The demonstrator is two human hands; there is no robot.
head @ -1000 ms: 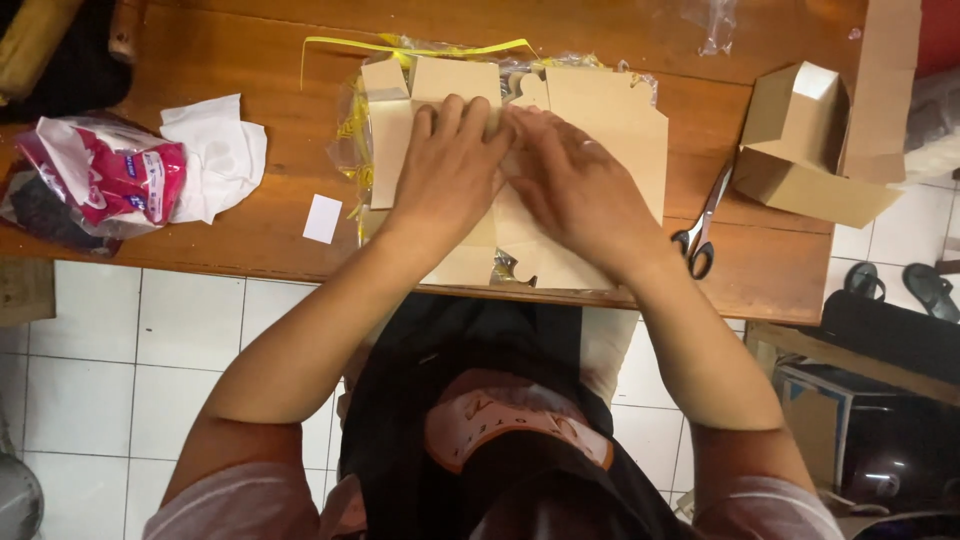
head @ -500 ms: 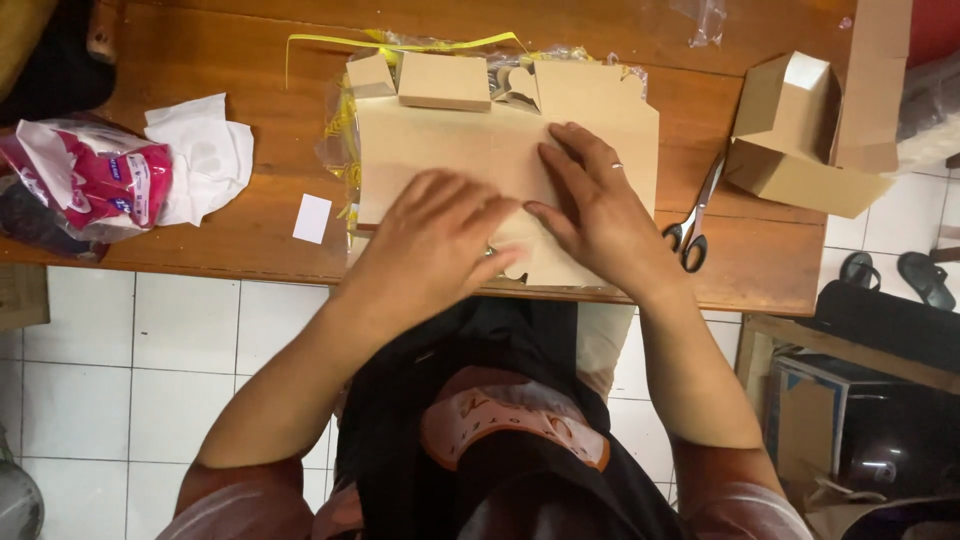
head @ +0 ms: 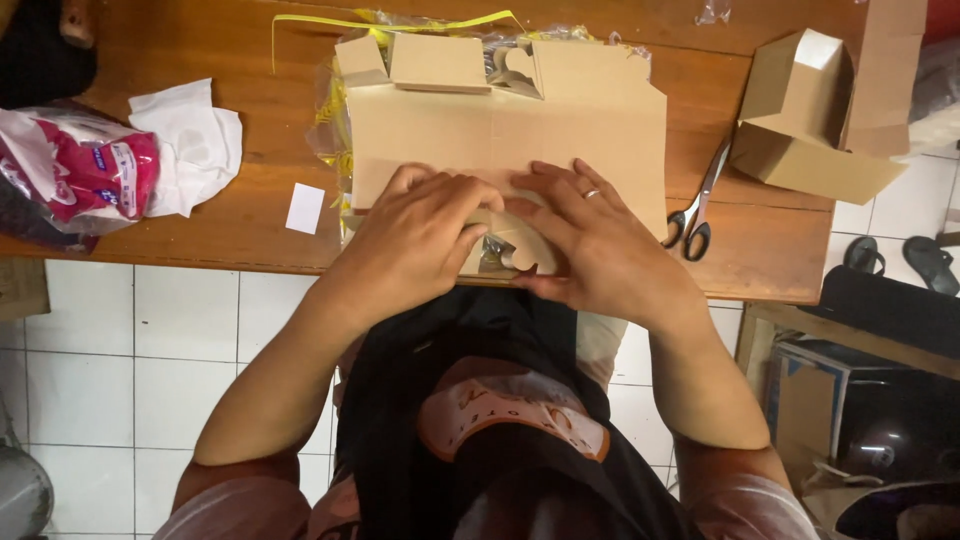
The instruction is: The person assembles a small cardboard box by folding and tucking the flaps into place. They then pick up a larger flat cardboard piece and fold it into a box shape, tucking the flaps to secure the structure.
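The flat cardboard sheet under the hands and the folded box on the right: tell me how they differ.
The flat cardboard sheet lies unfolded under the left hand and right hand; the folded box stands assembled, untouched. The sheet covers far more wooden table than the box. Both are plain brown cardboard.

Light: even, moderately bright, warm in tone; source direction cannot be told. Shadows soft. A thin dark shadow sits under the hands (head: 520, 235) where they meet the cardboard (head: 590, 120). The floor tiles (head: 90, 360) below the table (head: 200, 240) edge read slightly dimmer. Small glare spots on the plastic wrap (head: 715, 12) at top and on the dark shiny object (head: 890, 450) at lower right. White paper (head: 195, 145) is bright but keeps its folds. Focus: table area sharp, no motion blur on the fingers. The head (head: 520, 500) at bottom centre is soft, out of focus. Mild wide-angle bending at the frame edges.
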